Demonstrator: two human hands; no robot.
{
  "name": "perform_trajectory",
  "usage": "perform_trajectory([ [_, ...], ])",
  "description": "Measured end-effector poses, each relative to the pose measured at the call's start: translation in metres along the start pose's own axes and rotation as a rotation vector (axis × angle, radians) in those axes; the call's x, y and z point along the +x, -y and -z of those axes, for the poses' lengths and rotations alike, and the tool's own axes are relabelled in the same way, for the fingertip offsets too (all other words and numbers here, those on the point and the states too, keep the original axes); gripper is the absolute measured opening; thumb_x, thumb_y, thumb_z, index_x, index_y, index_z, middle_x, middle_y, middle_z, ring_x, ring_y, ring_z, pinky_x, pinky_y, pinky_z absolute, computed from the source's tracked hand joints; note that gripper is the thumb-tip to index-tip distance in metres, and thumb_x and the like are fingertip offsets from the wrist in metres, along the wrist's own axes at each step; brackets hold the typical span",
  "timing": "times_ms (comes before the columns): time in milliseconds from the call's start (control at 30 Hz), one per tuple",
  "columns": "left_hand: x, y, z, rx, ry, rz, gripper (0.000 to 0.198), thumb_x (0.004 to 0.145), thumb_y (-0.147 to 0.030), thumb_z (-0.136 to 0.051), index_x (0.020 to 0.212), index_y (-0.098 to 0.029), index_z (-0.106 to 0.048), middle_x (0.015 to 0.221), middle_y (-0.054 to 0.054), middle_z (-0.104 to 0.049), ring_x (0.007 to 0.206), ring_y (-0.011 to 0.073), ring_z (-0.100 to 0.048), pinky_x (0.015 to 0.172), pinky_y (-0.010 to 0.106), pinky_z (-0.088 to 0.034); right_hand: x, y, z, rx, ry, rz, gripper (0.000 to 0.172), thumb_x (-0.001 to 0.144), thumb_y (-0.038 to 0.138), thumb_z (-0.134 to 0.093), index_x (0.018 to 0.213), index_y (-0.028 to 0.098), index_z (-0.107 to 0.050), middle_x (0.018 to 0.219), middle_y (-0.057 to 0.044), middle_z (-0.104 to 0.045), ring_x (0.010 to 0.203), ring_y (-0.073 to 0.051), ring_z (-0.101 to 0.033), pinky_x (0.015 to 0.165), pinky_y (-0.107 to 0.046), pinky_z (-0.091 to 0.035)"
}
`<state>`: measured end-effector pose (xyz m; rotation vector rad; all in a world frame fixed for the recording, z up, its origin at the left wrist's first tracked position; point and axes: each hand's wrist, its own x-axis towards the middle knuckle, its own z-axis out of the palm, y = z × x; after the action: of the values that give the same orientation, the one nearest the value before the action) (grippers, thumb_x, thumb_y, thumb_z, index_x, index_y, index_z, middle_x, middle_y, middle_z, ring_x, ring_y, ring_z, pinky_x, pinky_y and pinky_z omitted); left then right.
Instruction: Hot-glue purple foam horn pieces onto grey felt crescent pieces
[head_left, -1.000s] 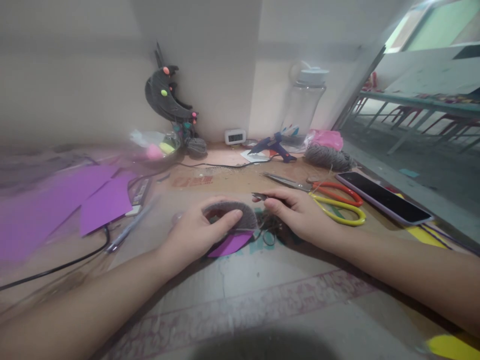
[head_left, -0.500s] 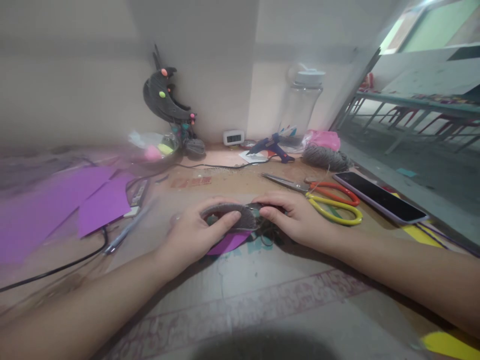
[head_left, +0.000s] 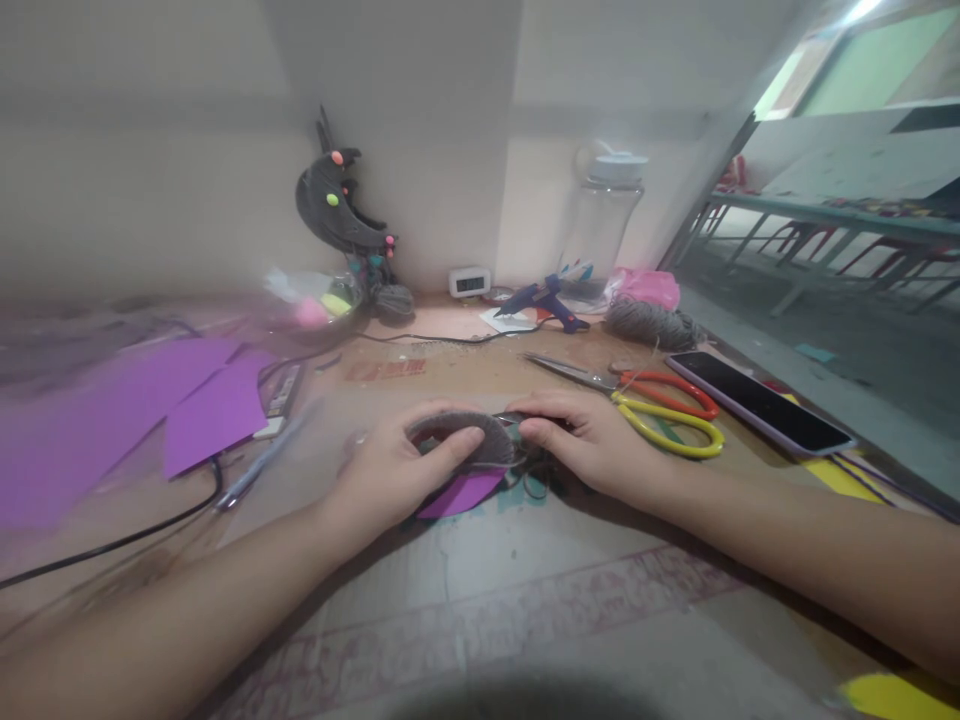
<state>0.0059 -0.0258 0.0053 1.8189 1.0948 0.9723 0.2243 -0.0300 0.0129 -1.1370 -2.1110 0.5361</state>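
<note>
A purple paper shape partly wrapped in grey yarn lies at the middle of the table. My left hand grips its left side, fingers curled over the grey top and thumb pressed on the front. My right hand is closed at its right end, pinching a small dark tool or the yarn end; I cannot make out which. Loose dark yarn trails under that hand.
Orange and yellow scissors and a phone lie to the right. A grey yarn ball, a glue gun, a clear jug and a dark crescent ornament stand behind. Purple sheets and a black cable are left.
My right hand has moved left against the wrapped piece's end. The left hand keeps its grip. The view has tilted slightly.
</note>
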Motion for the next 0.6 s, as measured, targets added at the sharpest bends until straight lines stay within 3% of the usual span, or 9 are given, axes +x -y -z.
perform_trajectory([
  [133, 0.005, 0.001, 0.000, -0.070, -0.032, 0.066, 0.023, 0.079, -0.038, -0.064, 0.096, -0.022, -0.068, 0.100, 0.003, -0.073, 0.093, 0.0201, -0.066, 0.087, 0.033, -0.051, 0.003, -0.002, 0.001, 0.004, -0.041, -0.073, 0.028, 0.093, 0.033, -0.049, 0.108, 0.018, -0.068, 0.103, -0.007, -0.072, 0.095, -0.021, -0.066, 0.083, -0.034, -0.052],
  [267, 0.011, 0.003, 0.001, -0.145, -0.022, 0.117, 0.023, 0.081, -0.038, -0.059, 0.085, -0.017, -0.067, 0.086, 0.004, -0.073, 0.083, 0.0205, -0.066, 0.078, 0.033, -0.052, 0.011, -0.015, 0.006, -0.138, -0.085, -0.041, 0.037, 0.093, 0.029, -0.046, 0.127, 0.019, -0.057, 0.121, -0.010, -0.065, 0.108, -0.023, -0.061, 0.093, -0.043, -0.048],
  [367, 0.013, 0.004, 0.001, -0.176, -0.009, 0.112, 0.020, 0.081, -0.034, -0.057, 0.080, -0.016, -0.065, 0.078, 0.002, -0.071, 0.077, 0.0193, -0.065, 0.073, 0.030, -0.051, 0.021, -0.028, 0.010, -0.201, -0.031, -0.018, 0.044, 0.092, 0.027, -0.047, 0.135, 0.019, -0.050, 0.120, -0.011, -0.065, 0.105, -0.022, -0.062, 0.093, -0.044, -0.048],
  [467, 0.014, 0.004, 0.001, -0.185, 0.003, 0.106, 0.019, 0.080, -0.031, -0.056, 0.081, -0.016, -0.066, 0.080, 0.003, -0.072, 0.081, 0.0198, -0.066, 0.074, 0.029, -0.051, 0.030, -0.036, 0.013, -0.186, 0.005, -0.030, 0.043, 0.091, 0.029, -0.051, 0.134, 0.019, -0.051, 0.111, -0.010, -0.068, 0.097, -0.021, -0.065, 0.088, -0.042, -0.051],
  [600, 0.015, 0.005, 0.000, -0.193, -0.007, 0.124, 0.025, 0.083, -0.036, -0.053, 0.077, -0.015, -0.068, 0.078, 0.004, -0.072, 0.076, 0.0195, -0.066, 0.070, 0.029, -0.050, 0.029, -0.027, 0.016, -0.196, -0.077, 0.017, 0.037, 0.091, 0.038, -0.052, 0.123, 0.020, -0.060, 0.120, -0.011, -0.064, 0.111, -0.024, -0.060, 0.095, -0.045, -0.047],
])
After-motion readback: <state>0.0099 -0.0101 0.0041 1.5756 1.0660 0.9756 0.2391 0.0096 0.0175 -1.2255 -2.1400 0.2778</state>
